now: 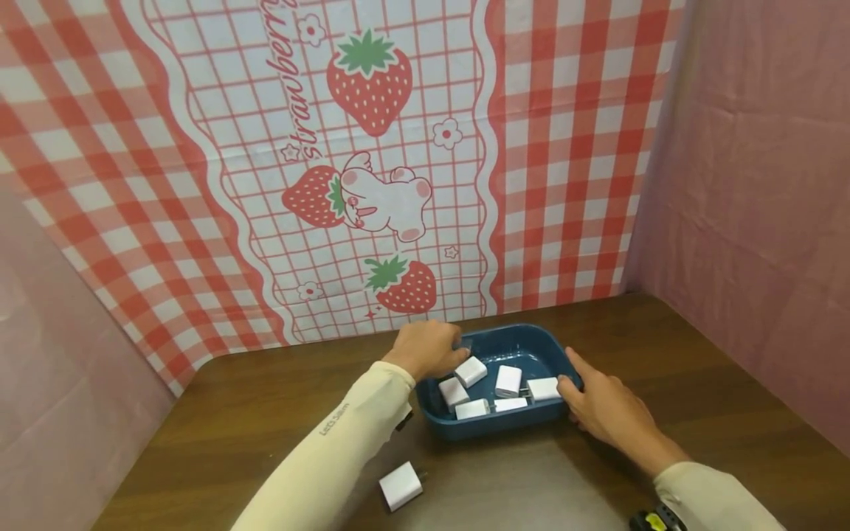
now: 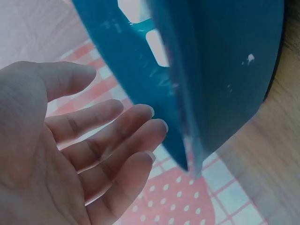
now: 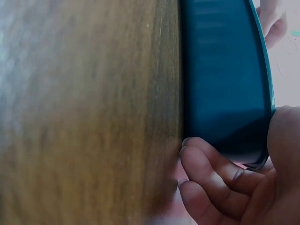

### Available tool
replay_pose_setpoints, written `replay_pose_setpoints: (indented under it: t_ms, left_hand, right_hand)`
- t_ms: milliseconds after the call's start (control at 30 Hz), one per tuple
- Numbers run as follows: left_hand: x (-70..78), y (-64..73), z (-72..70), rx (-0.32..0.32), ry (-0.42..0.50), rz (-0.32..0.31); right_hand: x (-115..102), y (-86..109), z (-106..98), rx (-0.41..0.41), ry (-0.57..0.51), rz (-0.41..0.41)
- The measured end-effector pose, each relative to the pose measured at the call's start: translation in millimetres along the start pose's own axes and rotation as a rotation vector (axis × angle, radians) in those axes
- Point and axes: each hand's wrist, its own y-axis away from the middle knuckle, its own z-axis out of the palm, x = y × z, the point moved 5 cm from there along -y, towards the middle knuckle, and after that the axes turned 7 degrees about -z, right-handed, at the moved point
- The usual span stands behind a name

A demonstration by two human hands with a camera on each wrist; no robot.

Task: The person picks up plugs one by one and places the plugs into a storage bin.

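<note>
A dark blue plastic tray [image 1: 441, 428] stands on the table with several white charger plugs [image 1: 508, 381] lying loose inside it. My left hand [image 1: 428, 350] is over the tray's back left corner; in the left wrist view its fingers [image 2: 136, 140] are loosely bent beside the rim, with nothing in the palm. My right hand [image 1: 607, 405] grips the tray's right end, thumb at the rim and the other fingers [image 3: 206, 168] against the outer wall near its base. One more white charger plug [image 1: 401, 486] lies on the table in front of the tray, its prongs pointing right.
The brown wooden table [image 1: 279, 413] has a strawberry-patterned checked cloth [image 1: 558, 147] hanging behind it. Pink cloth [image 1: 750, 184] hangs at both sides. A small dark piece [image 1: 404, 420] shows beside the left sleeve, partly hidden. A black and yellow device [image 1: 656, 520] is near the right wrist.
</note>
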Motion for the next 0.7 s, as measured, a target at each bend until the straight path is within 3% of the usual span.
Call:
replay_pose_setpoints:
  t_ms: [500, 700]
  left_hand:
    - [-25.1, 47.4, -23.0, 0.186, 0.057, 0.026]
    - [-31.1, 64.7, -22.4, 0.251, 0.067, 0.033]
  right_hand:
    - [0, -2.1, -1, -0.019, 0.01, -0.013]
    - [1, -3.4, 1, -0.034, 0.006, -0.011]
